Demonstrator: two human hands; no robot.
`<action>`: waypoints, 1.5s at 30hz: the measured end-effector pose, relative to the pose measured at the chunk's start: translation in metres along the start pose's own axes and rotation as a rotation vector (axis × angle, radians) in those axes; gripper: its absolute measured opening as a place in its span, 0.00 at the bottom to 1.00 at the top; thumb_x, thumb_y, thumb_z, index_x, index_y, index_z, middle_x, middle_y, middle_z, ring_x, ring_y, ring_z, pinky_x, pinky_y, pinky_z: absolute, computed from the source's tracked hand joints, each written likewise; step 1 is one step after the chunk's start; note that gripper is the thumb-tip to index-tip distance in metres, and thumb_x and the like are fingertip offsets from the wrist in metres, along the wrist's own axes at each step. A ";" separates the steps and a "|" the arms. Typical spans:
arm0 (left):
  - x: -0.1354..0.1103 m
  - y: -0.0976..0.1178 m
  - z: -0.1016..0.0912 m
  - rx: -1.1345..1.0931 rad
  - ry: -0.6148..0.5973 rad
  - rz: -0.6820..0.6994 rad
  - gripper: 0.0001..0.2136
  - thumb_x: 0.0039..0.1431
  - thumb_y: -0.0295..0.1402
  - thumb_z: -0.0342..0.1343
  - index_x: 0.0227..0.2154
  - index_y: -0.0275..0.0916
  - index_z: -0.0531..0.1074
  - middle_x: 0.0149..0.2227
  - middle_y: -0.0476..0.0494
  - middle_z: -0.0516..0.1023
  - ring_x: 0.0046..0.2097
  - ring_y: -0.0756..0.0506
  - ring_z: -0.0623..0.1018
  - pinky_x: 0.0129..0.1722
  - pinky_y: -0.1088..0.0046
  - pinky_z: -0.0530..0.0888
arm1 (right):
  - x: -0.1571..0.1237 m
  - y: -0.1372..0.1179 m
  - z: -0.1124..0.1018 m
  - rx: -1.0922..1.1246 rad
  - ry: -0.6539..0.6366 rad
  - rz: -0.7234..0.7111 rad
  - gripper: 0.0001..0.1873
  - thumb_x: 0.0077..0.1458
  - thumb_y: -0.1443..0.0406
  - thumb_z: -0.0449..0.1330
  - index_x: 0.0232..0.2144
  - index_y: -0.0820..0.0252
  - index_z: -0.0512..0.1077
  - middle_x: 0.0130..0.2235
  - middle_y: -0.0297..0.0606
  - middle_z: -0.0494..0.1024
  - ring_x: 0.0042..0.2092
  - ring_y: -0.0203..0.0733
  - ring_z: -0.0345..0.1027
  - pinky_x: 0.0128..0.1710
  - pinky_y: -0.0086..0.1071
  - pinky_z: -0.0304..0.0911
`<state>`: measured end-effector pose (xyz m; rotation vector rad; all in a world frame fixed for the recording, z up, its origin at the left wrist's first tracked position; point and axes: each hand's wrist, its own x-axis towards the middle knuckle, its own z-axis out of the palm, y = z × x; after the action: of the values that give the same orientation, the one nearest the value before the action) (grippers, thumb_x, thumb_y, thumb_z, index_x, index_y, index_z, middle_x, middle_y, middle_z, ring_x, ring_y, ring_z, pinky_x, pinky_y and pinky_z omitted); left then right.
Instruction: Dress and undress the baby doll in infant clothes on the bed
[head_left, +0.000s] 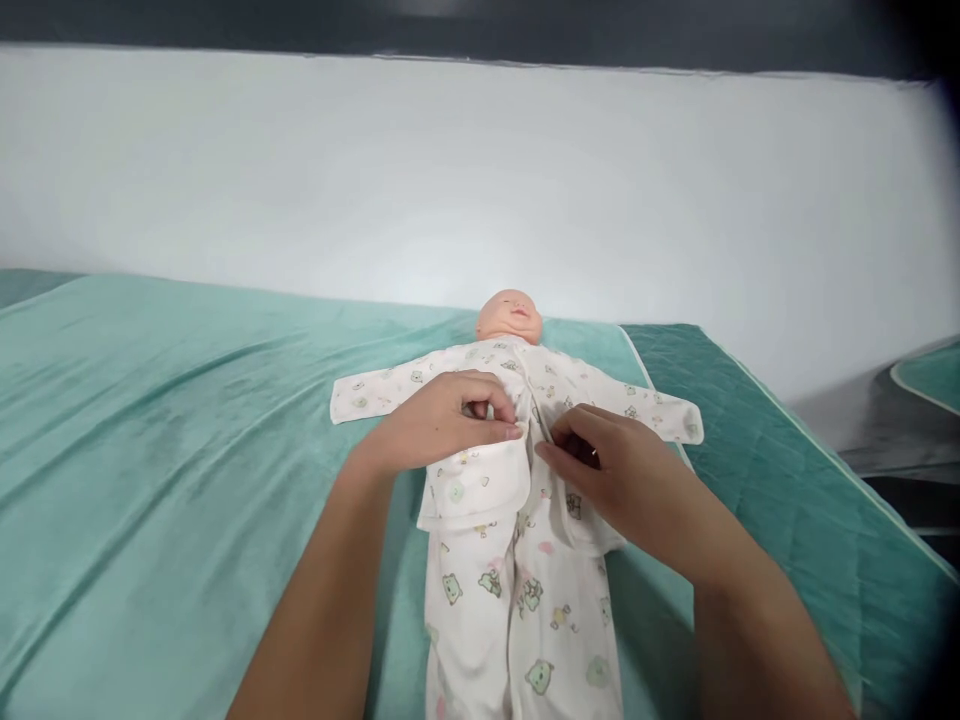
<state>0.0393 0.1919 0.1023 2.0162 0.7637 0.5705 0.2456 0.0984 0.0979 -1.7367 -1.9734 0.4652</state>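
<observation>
A baby doll (510, 316) lies on its back on a teal blanket (187, 430), head away from me. It wears a white printed jacket (480, 480) and matching trousers (517, 620). My left hand (442, 420) pinches the left front edge of the jacket at the chest, fingers closed on the cloth. My right hand (607, 465) pinches the opposite front edge beside it. The two hands almost meet over the doll's chest.
The blanket covers a quilted teal mattress (787, 500) whose right edge drops to a dark floor. A white wall (480, 170) stands behind the doll's head. Another teal pad (934, 375) shows at the far right.
</observation>
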 end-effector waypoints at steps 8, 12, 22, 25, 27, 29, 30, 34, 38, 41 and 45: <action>0.000 0.006 0.003 -0.116 0.001 0.044 0.08 0.58 0.38 0.58 0.27 0.40 0.71 0.31 0.48 0.72 0.33 0.48 0.69 0.34 0.71 0.66 | 0.000 -0.007 -0.003 0.460 0.040 0.073 0.17 0.63 0.52 0.55 0.28 0.56 0.68 0.24 0.30 0.64 0.26 0.34 0.53 0.23 0.30 0.49; 0.002 0.005 0.002 -0.114 -0.051 0.036 0.09 0.58 0.40 0.58 0.28 0.40 0.72 0.31 0.47 0.72 0.33 0.48 0.69 0.33 0.71 0.66 | 0.004 -0.006 0.006 0.554 -0.011 0.038 0.15 0.62 0.54 0.56 0.29 0.57 0.69 0.25 0.29 0.63 0.27 0.34 0.52 0.24 0.28 0.49; 0.004 0.002 0.004 -0.108 -0.066 0.042 0.09 0.57 0.39 0.57 0.26 0.40 0.73 0.33 0.46 0.72 0.34 0.47 0.70 0.35 0.70 0.68 | 0.008 0.011 0.017 0.782 -0.016 0.092 0.08 0.57 0.59 0.62 0.37 0.56 0.72 0.29 0.30 0.69 0.29 0.34 0.61 0.28 0.29 0.58; 0.004 0.002 0.004 -0.111 -0.059 0.023 0.08 0.57 0.38 0.57 0.26 0.40 0.73 0.33 0.46 0.72 0.35 0.47 0.71 0.34 0.70 0.69 | 0.009 0.013 0.018 0.820 -0.027 0.098 0.10 0.56 0.59 0.63 0.39 0.57 0.73 0.30 0.32 0.71 0.30 0.35 0.63 0.29 0.29 0.60; 0.003 0.003 0.005 -0.120 -0.056 0.009 0.07 0.56 0.38 0.57 0.27 0.41 0.74 0.34 0.46 0.73 0.35 0.47 0.71 0.34 0.70 0.69 | 0.010 0.014 0.018 0.847 -0.033 0.092 0.12 0.55 0.59 0.64 0.40 0.58 0.74 0.29 0.32 0.71 0.30 0.35 0.64 0.30 0.30 0.61; 0.002 0.003 0.005 -0.128 -0.051 0.002 0.07 0.56 0.37 0.57 0.27 0.41 0.74 0.34 0.46 0.73 0.35 0.47 0.71 0.34 0.70 0.69 | 0.010 0.015 0.018 0.871 -0.048 0.085 0.12 0.55 0.59 0.64 0.40 0.58 0.74 0.29 0.32 0.72 0.29 0.35 0.65 0.30 0.30 0.62; 0.002 0.003 0.005 -0.130 -0.049 0.004 0.07 0.56 0.37 0.57 0.27 0.41 0.74 0.34 0.46 0.73 0.35 0.47 0.71 0.34 0.70 0.68 | 0.010 0.016 0.018 0.874 -0.055 0.082 0.12 0.56 0.59 0.64 0.40 0.58 0.74 0.29 0.32 0.72 0.29 0.35 0.65 0.30 0.30 0.62; 0.002 0.003 0.006 -0.124 -0.052 0.020 0.07 0.57 0.37 0.58 0.27 0.40 0.74 0.34 0.47 0.73 0.34 0.48 0.70 0.33 0.71 0.67 | 0.010 0.015 0.019 0.846 -0.058 0.082 0.12 0.56 0.59 0.64 0.41 0.57 0.75 0.32 0.33 0.73 0.31 0.34 0.65 0.31 0.30 0.62; 0.004 0.000 0.006 -0.103 -0.067 0.020 0.09 0.57 0.40 0.60 0.28 0.41 0.75 0.34 0.48 0.73 0.33 0.49 0.70 0.31 0.72 0.66 | 0.009 0.011 0.019 0.826 -0.053 0.087 0.11 0.56 0.60 0.65 0.41 0.57 0.74 0.32 0.33 0.73 0.31 0.34 0.64 0.30 0.29 0.60; 0.005 -0.001 0.006 -0.077 -0.070 0.015 0.10 0.56 0.42 0.60 0.28 0.41 0.76 0.34 0.48 0.73 0.34 0.49 0.70 0.31 0.72 0.66 | 0.008 0.008 0.019 0.790 -0.033 0.097 0.10 0.55 0.61 0.65 0.39 0.57 0.74 0.30 0.31 0.72 0.30 0.34 0.63 0.29 0.29 0.59; 0.004 0.000 0.006 -0.056 -0.084 0.011 0.11 0.57 0.43 0.60 0.29 0.41 0.76 0.35 0.47 0.73 0.35 0.49 0.70 0.32 0.72 0.67 | 0.007 0.003 0.015 0.751 -0.046 0.104 0.10 0.54 0.62 0.65 0.38 0.57 0.73 0.29 0.30 0.71 0.30 0.34 0.62 0.29 0.29 0.59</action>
<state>0.0461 0.1916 0.0996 1.9814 0.6794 0.5045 0.2391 0.1067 0.0843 -1.3369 -1.4470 1.1183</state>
